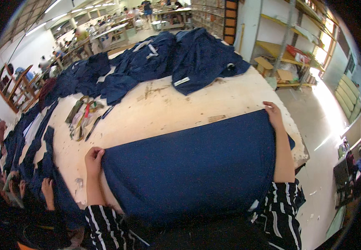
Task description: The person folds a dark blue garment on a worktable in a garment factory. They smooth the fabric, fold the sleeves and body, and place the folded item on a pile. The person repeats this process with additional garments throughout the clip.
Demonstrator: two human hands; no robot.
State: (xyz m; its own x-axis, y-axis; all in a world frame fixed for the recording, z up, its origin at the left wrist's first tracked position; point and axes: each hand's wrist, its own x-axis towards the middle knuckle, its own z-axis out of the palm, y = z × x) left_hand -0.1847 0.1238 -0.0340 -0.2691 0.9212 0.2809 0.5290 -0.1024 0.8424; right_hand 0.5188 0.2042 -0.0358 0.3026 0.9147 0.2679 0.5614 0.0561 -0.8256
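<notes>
A piece of dark blue fabric is stretched flat between my hands, its lower part hanging towards my body. Its upper left corner is pinched between thumb and fingers of my left hand. My right hand grips the upper right corner near the table's right edge. Beneath and beyond it lies the pale, stained wooden table. Heaped across the far side are dark blue garments, one with a white label. A dark pen lies left of the cloth, beside a tangle of tapes and ribbons.
More dark fabric strips cover the table's left side, where a co-worker's hand rests near them. Shelves with a red bag stand at the back right. The table's worn right edge borders the floor. Several people work at tables far behind.
</notes>
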